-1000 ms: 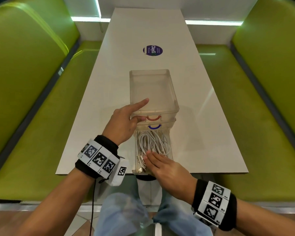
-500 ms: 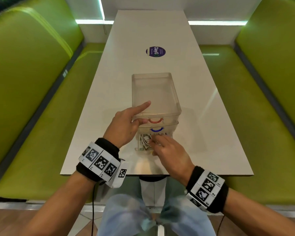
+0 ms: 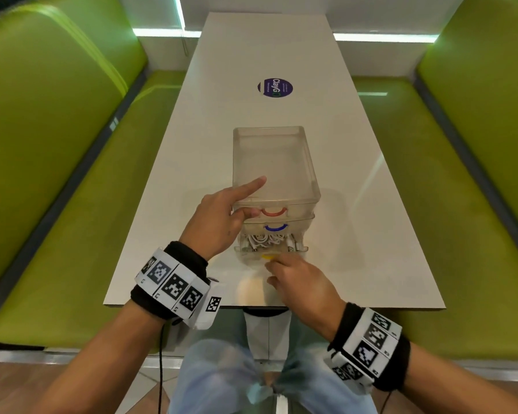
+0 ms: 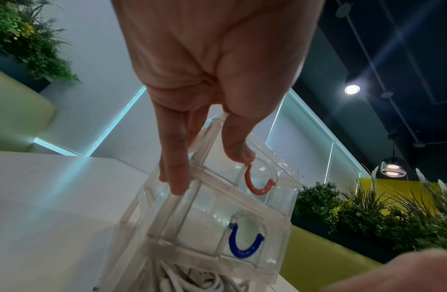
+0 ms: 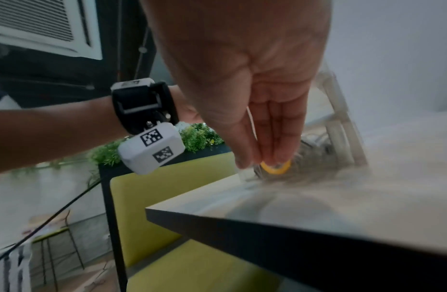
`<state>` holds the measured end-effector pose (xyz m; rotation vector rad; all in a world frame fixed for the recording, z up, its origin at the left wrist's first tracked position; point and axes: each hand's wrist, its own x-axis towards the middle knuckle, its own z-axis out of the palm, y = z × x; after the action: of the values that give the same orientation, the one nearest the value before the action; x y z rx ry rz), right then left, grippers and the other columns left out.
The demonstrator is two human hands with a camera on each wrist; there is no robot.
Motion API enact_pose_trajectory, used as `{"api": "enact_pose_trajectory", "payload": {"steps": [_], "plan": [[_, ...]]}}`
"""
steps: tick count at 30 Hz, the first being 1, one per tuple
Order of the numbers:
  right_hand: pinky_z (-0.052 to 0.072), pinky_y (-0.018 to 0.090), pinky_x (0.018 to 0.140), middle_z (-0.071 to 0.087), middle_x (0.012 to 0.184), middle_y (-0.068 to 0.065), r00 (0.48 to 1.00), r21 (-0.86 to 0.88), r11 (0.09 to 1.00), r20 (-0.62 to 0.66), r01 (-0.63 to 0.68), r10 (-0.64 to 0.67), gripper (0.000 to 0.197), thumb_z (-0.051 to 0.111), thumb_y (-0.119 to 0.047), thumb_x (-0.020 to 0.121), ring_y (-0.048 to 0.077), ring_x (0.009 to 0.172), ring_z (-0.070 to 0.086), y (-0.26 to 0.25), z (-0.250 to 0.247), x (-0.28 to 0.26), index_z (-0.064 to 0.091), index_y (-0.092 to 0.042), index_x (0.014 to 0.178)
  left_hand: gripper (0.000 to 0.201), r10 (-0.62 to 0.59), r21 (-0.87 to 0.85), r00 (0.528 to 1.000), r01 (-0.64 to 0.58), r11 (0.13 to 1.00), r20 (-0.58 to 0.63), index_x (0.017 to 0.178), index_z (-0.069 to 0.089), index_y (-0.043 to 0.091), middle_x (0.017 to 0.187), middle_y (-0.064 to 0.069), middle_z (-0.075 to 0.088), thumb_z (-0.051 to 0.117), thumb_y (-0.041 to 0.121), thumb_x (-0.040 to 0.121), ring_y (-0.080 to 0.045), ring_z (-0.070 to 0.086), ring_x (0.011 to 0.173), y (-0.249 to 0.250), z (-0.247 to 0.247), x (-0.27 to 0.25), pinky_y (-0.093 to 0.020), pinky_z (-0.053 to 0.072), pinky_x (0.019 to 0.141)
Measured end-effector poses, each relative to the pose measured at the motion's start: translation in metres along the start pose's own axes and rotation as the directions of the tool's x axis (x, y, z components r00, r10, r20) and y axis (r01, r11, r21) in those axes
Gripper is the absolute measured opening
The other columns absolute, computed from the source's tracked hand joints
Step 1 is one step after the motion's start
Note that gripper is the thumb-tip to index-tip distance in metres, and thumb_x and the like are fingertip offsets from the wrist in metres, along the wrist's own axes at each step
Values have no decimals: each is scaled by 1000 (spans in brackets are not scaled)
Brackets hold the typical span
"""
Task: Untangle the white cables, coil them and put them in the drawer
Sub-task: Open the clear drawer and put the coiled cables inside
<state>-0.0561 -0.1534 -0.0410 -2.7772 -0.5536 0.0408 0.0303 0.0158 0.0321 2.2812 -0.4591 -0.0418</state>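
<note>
A clear three-drawer unit (image 3: 311, 186) stands on the white table (image 3: 192, 162). Its bottom drawer (image 3: 300, 249) sticks out a little, and white cables (image 3: 262, 239) lie coiled inside it; the cables (image 4: 192, 280) also show in the left wrist view. My right hand (image 3: 271, 264) touches the drawer's yellow handle (image 5: 276, 170) with straight fingers (image 5: 280, 150). My left hand (image 3: 256, 196) braces the unit's front left corner, with the index finger on top and the thumb (image 4: 238, 154) beside the red handle (image 4: 257, 185). The blue handle (image 4: 245, 247) is on the shut middle drawer.
Green bench seats (image 3: 72, 204) run along both sides of the table. A purple round sticker (image 3: 275, 87) lies further up the tabletop. The table's near edge (image 3: 341, 307) is just behind my right hand, with my knees below it.
The bottom drawer with the cables slid from fully pulled out to almost shut. My right hand moved forward with it, from over the cables to the yellow handle. My left hand stayed put.
</note>
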Motion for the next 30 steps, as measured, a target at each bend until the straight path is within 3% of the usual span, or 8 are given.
{"api": "enact_pose_trajectory", "payload": {"steps": [4,9,13,16,19,22,26,30], "plan": [[48,38,92,52,136,10,998,103,994,64,-32,26,42,48,-6,92,29,118,53,8,-3,18,48,-8,134,51,3,-19,1000,-3,1000,-1,134,46,44,102,4,65,61,23,91,9,49,71,-1,-1,0,-18,40,77],[49,37,90,56,131,4,993,129,991,117,-34,18,35,49,-16,94,25,114,57,14,-19,21,55,-13,128,52,2,-27,1000,-2,1000,11,136,45,41,105,7,61,60,21,92,-4,45,80,-2,0,0,-4,36,74],[55,32,66,68,99,-3,935,225,964,-350,142,-56,21,50,-16,88,17,80,65,8,-64,4,67,-18,101,71,12,-105,998,-6,994,64,144,17,52,143,6,48,60,32,91,-8,48,126,-6,-2,-5,-19,42,97],[52,28,86,65,111,1,831,225,961,-556,159,-7,39,47,6,81,16,98,63,24,-98,10,65,-11,110,94,-62,-247,998,65,967,20,142,-7,52,154,17,20,65,39,84,-3,37,129,-4,-7,-19,-9,46,85],[32,18,110,54,137,3,890,172,979,-456,112,-22,50,44,11,85,18,131,45,57,-103,31,60,-14,126,54,-108,-132,984,90,987,-140,131,38,38,134,17,47,63,47,83,4,54,104,-15,-2,-63,-10,46,68],[29,13,110,58,132,1,933,235,960,-354,150,-59,41,49,7,89,20,132,45,76,-92,42,63,-14,122,37,-123,19,992,122,992,20,86,54,36,87,19,59,49,72,78,-5,58,75,-39,12,-134,-22,47,62],[43,22,94,70,108,-3,892,203,947,-428,250,-144,22,61,-16,85,18,102,55,74,-99,46,72,-16,104,66,-351,114,893,333,936,280,85,59,43,87,27,55,30,95,57,3,56,84,-84,31,-207,-12,45,72],[39,35,82,65,80,-7,873,36,960,-425,278,-237,28,64,-51,77,16,85,54,43,-103,42,71,-24,81,105,-529,265,704,459,848,474,127,32,61,137,19,25,15,106,34,-6,30,136,-104,45,-226,-26,22,116]]}}
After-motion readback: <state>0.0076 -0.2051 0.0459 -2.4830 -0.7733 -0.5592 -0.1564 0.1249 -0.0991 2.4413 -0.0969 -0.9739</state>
